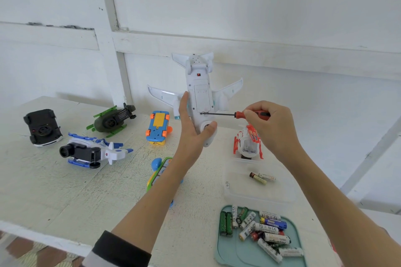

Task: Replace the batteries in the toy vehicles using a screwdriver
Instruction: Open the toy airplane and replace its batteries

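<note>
A: What does the head camera show of the room?

B: A white painted wall of flat panels and raised battens, with scuffed dark marks along one ledge at the upper left. Below it stands a pale, worn table, its whitish paint streaked. At the bottom left corner a strip of patterned reddish floor shows past the table's edge.

A: And the hands?

B: The left hand holds a white toy airplane upright above the table, belly toward the camera, fingers straight behind the body and the thumb curled round the nose end. The right hand pinches the red handle of a screwdriver, whose shaft lies level with its tip at a screw near the lower edge of the battery cover.

A: What lies on the table?

B: At the far left a black toy car on its roof. Near it a green and dark helicopter and a blue and white helicopter, both overturned. A blue and orange bus lies wheels up at the middle. A red and white toy sits under the right hand, and a colourful toy is partly hidden by the left forearm.

A: Batteries?

B: A clear tub holds two batteries; just beside it a teal tray holds a loose pile of batteries.
</note>
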### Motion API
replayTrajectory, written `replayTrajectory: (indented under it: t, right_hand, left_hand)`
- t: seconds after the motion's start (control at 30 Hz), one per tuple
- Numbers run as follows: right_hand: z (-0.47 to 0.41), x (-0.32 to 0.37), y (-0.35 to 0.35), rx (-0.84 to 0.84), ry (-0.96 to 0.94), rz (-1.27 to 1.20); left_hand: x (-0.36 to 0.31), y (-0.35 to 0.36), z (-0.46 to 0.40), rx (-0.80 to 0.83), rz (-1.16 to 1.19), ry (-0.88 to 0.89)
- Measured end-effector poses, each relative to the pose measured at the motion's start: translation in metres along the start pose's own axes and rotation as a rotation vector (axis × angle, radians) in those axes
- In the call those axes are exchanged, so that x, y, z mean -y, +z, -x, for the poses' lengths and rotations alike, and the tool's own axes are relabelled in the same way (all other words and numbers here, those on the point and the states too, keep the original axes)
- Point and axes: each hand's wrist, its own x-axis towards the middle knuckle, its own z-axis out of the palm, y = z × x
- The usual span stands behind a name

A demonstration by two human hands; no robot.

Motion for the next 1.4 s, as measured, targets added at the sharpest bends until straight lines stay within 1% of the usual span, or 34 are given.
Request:
replayTrajectory:
  t: [0.13, 0.27, 0.33, 0.4, 0.47, 0.53, 0.63, 0.7, 0.73, 0.77, 0.87, 0.9, 0.97, 1.1, 1.13, 1.2, 1.23, 1.27, 1.33, 1.4]
  right_hand:
    - [0.002, 0.003, 0.0, 0.008, -0.086, 0.059]
    - [0.005, 0.007, 0.006, -0.024, -0.27, 0.199]
    - [0.007, 0.007, 0.009, -0.032, -0.325, 0.293]
    - [0.01, 0.01, 0.01, -0.012, -0.284, 0.421]
    - [0.012, 0.013, 0.012, 0.041, -0.23, 0.468]
    - [0.013, 0.014, 0.012, 0.088, -0.264, 0.438]
    - [0.01, 0.015, 0.009, 0.182, -0.341, 0.306]
    - [0.01, 0.016, 0.007, 0.205, -0.395, 0.25]
    - [0.01, 0.015, 0.007, 0.195, -0.392, 0.227]
    - [0.01, 0.016, 0.007, 0.192, -0.345, 0.205]
    - [0.008, 0.02, 0.008, 0.191, -0.078, 0.15]
    - [0.006, 0.02, 0.007, 0.185, -0.079, 0.167]
    - [0.004, 0.019, 0.006, 0.164, -0.16, 0.19]
    - [0.008, 0.021, 0.0, 0.273, -0.235, 0.103]
    - [0.008, 0.02, -0.001, 0.284, -0.211, 0.087]
    - [0.008, 0.023, 0.001, 0.27, -0.076, 0.051]
    - [0.007, 0.022, 0.003, 0.24, -0.005, 0.052]
    - [0.007, 0.021, 0.005, 0.202, 0.0, 0.083]
    - [0.006, 0.02, 0.006, 0.113, -0.137, 0.151]
    - [0.007, 0.02, 0.005, 0.086, -0.267, 0.141]
  left_hand:
    - [0.001, -0.001, 0.001, 0.026, -0.122, 0.018]
    - [0.004, -0.001, 0.0, 0.034, -0.286, 0.016]
    - [0.007, -0.001, -0.001, 0.019, -0.299, 0.014]
    - [0.01, -0.002, -0.002, 0.009, -0.277, 0.011]
    - [0.011, -0.004, -0.002, 0.009, -0.256, 0.012]
    - [0.012, -0.005, -0.002, 0.018, -0.261, 0.012]
    - [0.012, -0.007, -0.001, 0.026, -0.258, 0.009]
    - [0.011, -0.008, 0.0, 0.027, -0.259, 0.018]
    - [0.011, -0.008, 0.001, 0.033, -0.261, 0.014]
    - [0.01, -0.008, 0.001, 0.04, -0.257, 0.003]
    - [0.007, -0.006, 0.003, 0.039, -0.254, -0.023]
    - [0.006, -0.005, 0.004, 0.041, -0.262, -0.027]
    - [0.006, -0.005, 0.005, 0.044, -0.262, -0.029]
    - [0.009, -0.007, 0.004, 0.02, -0.225, -0.013]
    - [0.01, -0.008, 0.003, 0.019, -0.222, -0.01]
    - [0.01, -0.008, 0.002, 0.016, -0.205, -0.011]
    - [0.01, -0.008, 0.001, 0.019, -0.206, -0.012]
    - [0.01, -0.007, 0.001, 0.026, -0.215, -0.01]
    - [0.011, -0.007, 0.002, 0.044, -0.227, -0.005]
    - [0.012, -0.008, 0.001, 0.046, -0.218, 0.005]
